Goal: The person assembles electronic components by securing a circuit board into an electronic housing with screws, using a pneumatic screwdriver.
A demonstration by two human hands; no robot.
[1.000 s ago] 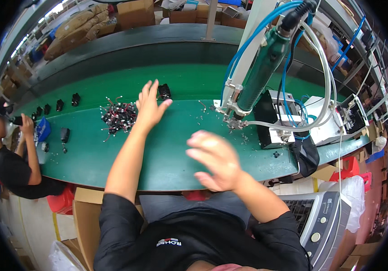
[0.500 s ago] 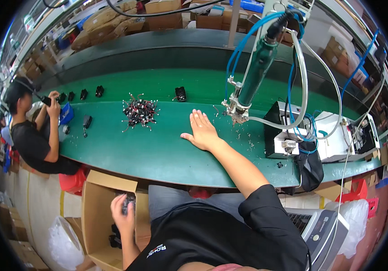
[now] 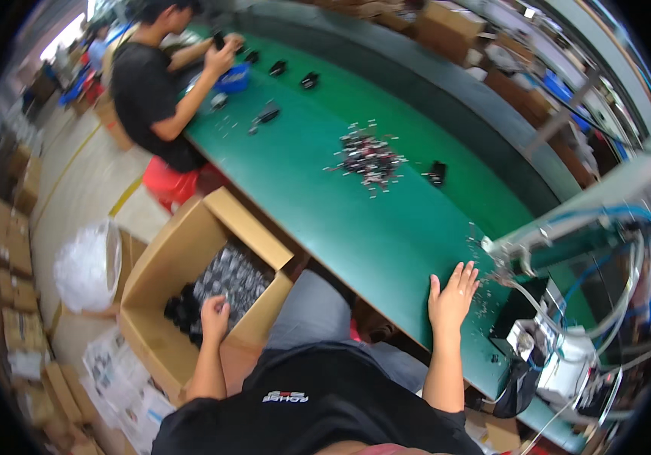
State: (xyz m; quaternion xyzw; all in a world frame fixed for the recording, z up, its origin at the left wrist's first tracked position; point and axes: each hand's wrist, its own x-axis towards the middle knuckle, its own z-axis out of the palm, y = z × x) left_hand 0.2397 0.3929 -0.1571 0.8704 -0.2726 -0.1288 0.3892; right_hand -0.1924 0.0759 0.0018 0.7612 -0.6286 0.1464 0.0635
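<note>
My left hand (image 3: 215,320) is inside the open cardboard box (image 3: 246,224), its fingers curled together just over the contents. Whatever it may hold is hidden. In the box lie many clear plastic-wrapped pieces (image 3: 230,280) and, beside them, loose black parts (image 3: 183,312). My right hand (image 3: 453,300) rests flat on the green table (image 3: 302,197), palm down with fingers stretched out and nothing in it. Close to its fingertips is the lower end of the machine with the cylinder (image 3: 501,265). Small light scraps lie on the table beside that hand.
A heap of small wired parts (image 3: 371,159) sits mid-table, with a black part (image 3: 437,174) to its right. Several black parts line the far left. A co-worker (image 3: 151,83) sits there near a blue bin (image 3: 234,78). A red stool (image 3: 166,183) stands on the floor.
The view has swung left and down toward the box. My left hand has moved deeper into the box, and its fingers are more curled. My right hand stays flat on the table.
</note>
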